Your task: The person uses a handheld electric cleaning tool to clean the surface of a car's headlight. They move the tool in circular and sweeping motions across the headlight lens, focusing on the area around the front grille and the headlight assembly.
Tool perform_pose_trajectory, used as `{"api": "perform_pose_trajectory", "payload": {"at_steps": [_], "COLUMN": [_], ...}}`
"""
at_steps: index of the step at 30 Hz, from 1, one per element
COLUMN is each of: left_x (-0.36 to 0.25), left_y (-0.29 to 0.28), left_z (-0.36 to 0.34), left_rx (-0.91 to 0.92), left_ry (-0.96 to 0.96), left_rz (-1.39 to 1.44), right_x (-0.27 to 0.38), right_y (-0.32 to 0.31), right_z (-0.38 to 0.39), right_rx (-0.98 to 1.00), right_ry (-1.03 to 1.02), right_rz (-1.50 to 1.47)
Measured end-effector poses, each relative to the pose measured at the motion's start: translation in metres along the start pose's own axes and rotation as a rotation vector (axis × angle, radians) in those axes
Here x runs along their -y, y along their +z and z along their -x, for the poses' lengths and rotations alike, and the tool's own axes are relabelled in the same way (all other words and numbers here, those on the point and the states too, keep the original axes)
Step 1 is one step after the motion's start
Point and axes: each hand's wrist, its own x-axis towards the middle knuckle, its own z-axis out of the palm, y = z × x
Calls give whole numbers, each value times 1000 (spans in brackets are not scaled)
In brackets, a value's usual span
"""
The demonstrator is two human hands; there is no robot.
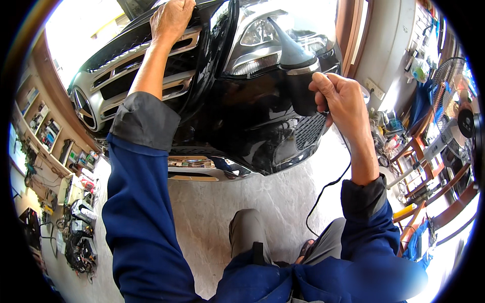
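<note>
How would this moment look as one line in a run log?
left hand: at top of car front | right hand: gripping black tool with grey cone | cord: below right hand | headlight: behind cone

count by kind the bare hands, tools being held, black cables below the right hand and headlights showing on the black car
Bare hands: 2, left hand and right hand
Black handheld tool with grey cone-shaped top: 1
Thin black cable: 1
Clear headlight on glossy black car: 1
Total: 5

left grip (pixel 171 21) at car grille (pixel 118 103) top | right grip (pixel 346 101) round dark corded tool (pixel 299 93) | cone nozzle (pixel 292 50) before headlight (pixel 255 35)
</note>
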Motion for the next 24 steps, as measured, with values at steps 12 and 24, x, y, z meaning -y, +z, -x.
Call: {"api": "perform_pose_trajectory", "payload": {"at_steps": [12,24], "left_x": [-1,6], "left_y": [-3,-3], "left_z": [-2,-9], "left_rx": [50,84], "left_ry": [-28,-49], "left_rz": [-32,15], "right_x": [12,-64], "right_y": [13,-32], "right_z": [-1,39], "right_rx": [56,-104], "right_ry": [-6,143], "right_rz": [-33,-105]}}
